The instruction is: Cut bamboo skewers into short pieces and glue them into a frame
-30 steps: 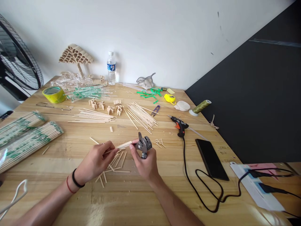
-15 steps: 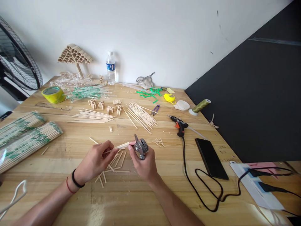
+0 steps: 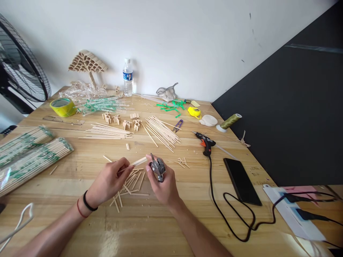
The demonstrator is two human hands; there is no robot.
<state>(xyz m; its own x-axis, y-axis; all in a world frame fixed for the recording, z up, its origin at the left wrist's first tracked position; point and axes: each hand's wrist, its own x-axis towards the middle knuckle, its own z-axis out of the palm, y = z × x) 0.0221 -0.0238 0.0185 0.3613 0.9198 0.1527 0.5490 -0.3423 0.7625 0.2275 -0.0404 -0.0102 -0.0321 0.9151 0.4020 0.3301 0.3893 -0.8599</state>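
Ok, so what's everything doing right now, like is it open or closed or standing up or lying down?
Left hand: closed on thin sticks
Right hand: wrapped around a metal tool
Water bottle: upright, cap on
Glue gun: lying down
Phone: lying flat, screen dark
Front stick pack: wrapped in plastic
Power strip: black plugs in it
Fan: can't tell if it's spinning

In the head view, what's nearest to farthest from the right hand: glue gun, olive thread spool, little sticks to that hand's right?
1. Little sticks: just ahead and right of the right hand.
2. Glue gun: farther forward and right.
3. Olive thread spool: farthest, near the dark panel.
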